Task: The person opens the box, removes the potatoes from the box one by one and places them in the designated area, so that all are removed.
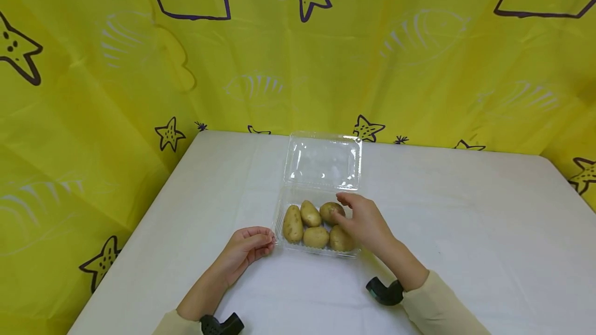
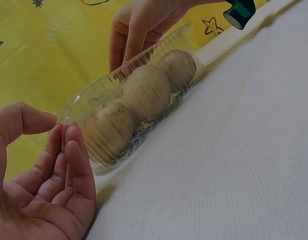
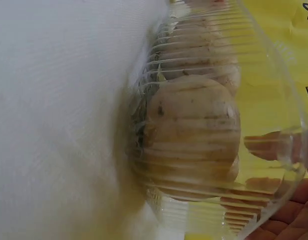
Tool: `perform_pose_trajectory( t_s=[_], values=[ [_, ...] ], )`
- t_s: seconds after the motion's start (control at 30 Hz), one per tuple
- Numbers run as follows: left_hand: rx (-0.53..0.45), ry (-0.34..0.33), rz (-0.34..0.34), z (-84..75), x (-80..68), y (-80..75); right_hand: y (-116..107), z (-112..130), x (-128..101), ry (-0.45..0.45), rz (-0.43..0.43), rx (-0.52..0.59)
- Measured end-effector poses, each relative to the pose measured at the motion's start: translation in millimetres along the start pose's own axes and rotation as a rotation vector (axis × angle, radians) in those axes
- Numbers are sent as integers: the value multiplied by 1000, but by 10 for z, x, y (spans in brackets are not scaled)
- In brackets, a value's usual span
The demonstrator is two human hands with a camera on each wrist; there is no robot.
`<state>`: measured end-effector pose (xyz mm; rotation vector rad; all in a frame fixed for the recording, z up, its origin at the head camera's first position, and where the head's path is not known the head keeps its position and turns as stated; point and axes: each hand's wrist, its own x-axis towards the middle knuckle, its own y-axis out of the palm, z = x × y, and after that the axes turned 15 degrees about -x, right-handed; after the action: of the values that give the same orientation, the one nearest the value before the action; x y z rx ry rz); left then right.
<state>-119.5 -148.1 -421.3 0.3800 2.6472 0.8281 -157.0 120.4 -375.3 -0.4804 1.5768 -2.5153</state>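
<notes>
Potatoes (image 1: 311, 224), five of them, lie packed together in the clear plastic clamshell box (image 1: 279, 218) near the middle of the worktop (image 1: 465, 231), and both hands are at that box. The right hand (image 1: 365, 224) reaches over the box's right side, its fingers (image 2: 125, 40) bent down over the rim onto the rearmost right potato (image 1: 331, 211); whether they actually grip it or only rest on it cannot be told. The left hand (image 1: 244, 249) lies on the worktop at the box's left front corner, fingers loosely curled with their tips against the ribbed wall, holding nothing. From the left wrist view the box's ribbed side (image 2: 144, 100) shows three potatoes in a row behind the plastic. The hinged lid (image 1: 323, 162) stands open behind the tray, tilted back. A white cloth covers the worktop, and a yellow curtain (image 1: 93, 92) printed with stars and fish hangs round its far and left edges. Cream sleeves (image 1: 437, 306) cover both forearms.
</notes>
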Motion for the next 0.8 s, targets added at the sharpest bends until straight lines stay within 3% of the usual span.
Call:
perform_pose_trajectory(
  t_s=[0.23,0.8],
  values=[
    [3,2,-1,12,7,-8,10,62,3,-17,29,-97],
    [7,2,-3,2,3,-7,62,109,65,-29,66,-213]
  ],
)
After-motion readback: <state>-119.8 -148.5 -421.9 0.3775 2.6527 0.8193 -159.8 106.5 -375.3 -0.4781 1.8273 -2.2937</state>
